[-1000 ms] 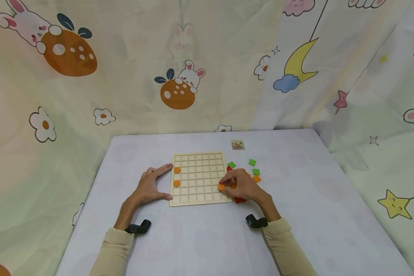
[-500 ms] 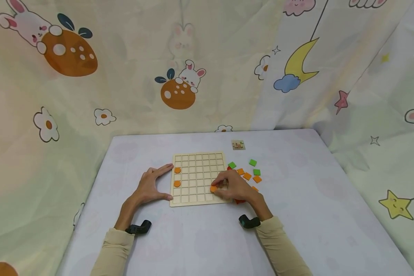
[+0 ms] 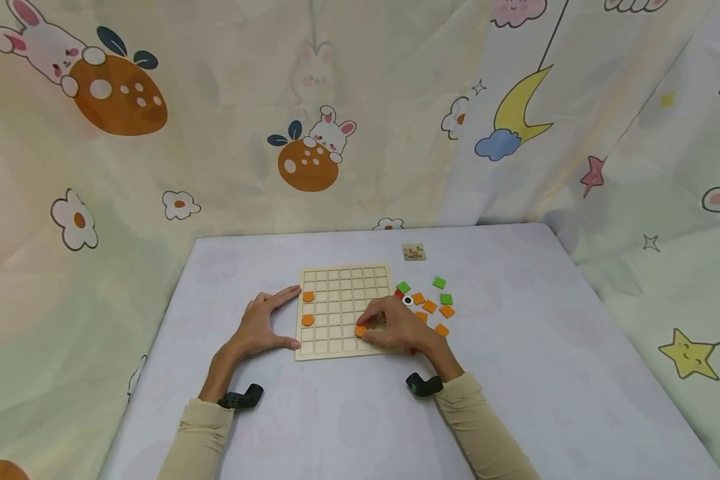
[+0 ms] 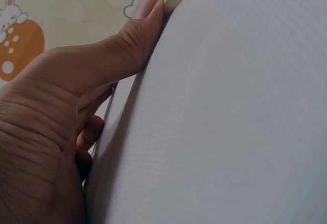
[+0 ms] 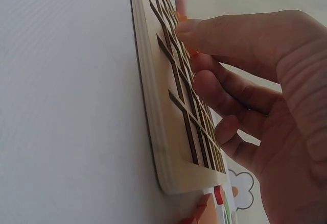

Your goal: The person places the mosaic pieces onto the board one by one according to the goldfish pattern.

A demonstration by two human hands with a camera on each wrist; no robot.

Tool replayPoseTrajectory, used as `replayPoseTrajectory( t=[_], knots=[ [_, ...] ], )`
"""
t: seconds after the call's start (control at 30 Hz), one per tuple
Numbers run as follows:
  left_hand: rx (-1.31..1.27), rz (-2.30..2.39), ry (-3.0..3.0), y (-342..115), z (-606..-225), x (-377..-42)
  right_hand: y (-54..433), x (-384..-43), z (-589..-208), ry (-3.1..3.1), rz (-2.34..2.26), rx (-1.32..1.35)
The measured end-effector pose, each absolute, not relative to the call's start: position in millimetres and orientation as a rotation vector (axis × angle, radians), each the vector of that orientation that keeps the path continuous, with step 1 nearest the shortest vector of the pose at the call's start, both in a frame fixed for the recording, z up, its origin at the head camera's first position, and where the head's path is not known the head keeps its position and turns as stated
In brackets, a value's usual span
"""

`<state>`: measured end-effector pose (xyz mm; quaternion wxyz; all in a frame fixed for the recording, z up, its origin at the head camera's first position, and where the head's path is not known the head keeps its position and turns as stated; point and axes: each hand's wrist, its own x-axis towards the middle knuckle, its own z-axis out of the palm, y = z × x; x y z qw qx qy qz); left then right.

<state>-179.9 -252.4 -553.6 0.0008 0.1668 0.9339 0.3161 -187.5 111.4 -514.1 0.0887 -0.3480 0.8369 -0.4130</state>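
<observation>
A wooden grid board (image 3: 343, 293) lies on the white table, with two orange round pieces (image 3: 308, 320) in its leftmost column. My left hand (image 3: 257, 327) spreads thumb and fingers against the board's left edge; in the left wrist view the thumb (image 4: 127, 43) touches that edge. Over the lower right part of the board, my right hand (image 3: 396, 325) pinches an orange round piece (image 3: 360, 331) between thumb and fingertips. The right wrist view shows this right hand (image 5: 255, 81) just over the grid, its other fingers curled, the orange piece mostly hidden behind the thumb.
Right of the board lie several orange square tiles (image 3: 430, 307), several green tiles (image 3: 446, 299), red pieces partly hidden by the right hand, and a white round piece with a black centre (image 3: 407, 301). A small patterned card (image 3: 414, 252) lies behind. A printed cloth (image 3: 228, 133) hangs at the back.
My right hand has moved left over the board from its right edge, carrying the orange round piece. The white and black piece has come into view. My left hand stays put.
</observation>
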Motion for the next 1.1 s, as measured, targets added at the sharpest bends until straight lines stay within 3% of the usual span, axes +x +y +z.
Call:
replayPoseTrajectory(
  t=[1.1],
  knots=[
    [0.525, 0.971, 2.933, -251.0, -551.7, -179.1, 62.8, -199.7, -510.5, 2.418, -1.169, -1.112]
  ],
)
